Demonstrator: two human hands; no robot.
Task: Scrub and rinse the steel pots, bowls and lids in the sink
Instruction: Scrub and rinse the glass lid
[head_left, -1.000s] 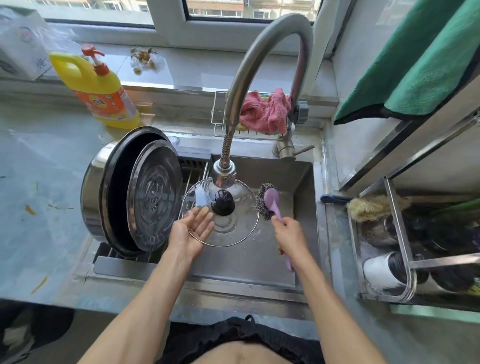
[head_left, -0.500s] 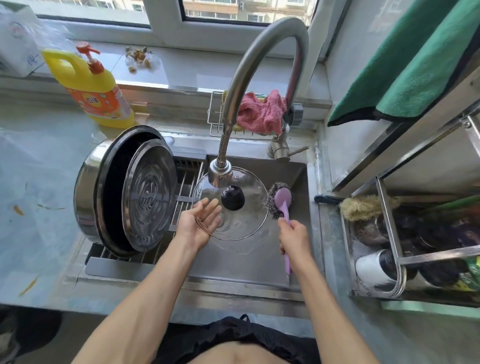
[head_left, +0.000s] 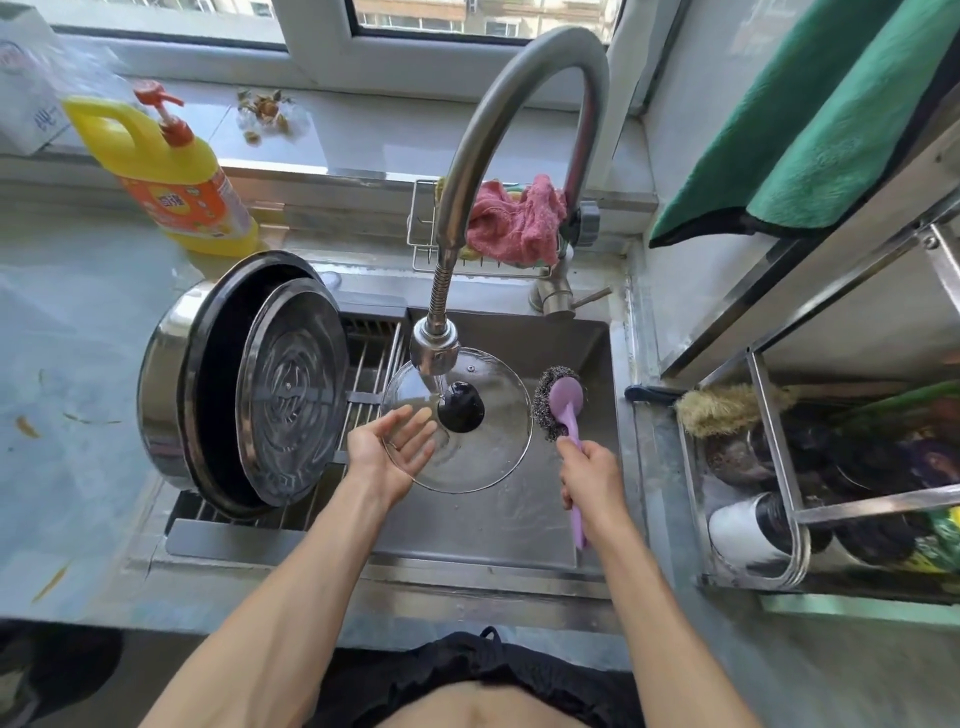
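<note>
My left hand supports the glass lid with flat fingers under the tap, over the sink. My right hand grips the scrubber. Wet glass can slide off an unclosed palm.

You see a clear glass lid with a shiny silver rim and a black knob. Your scrubber has a light purple handle and a grey wire ball. The big pot is shiny silver outside and black inside. The round steel plate in it has a pattern of rings. The soap bottle is bright yellow with an orange label and a red pump. The cloth behind the grey tap is pink. The towel hanging at the right is green with a dark edge. The sink is grey steel.
</note>
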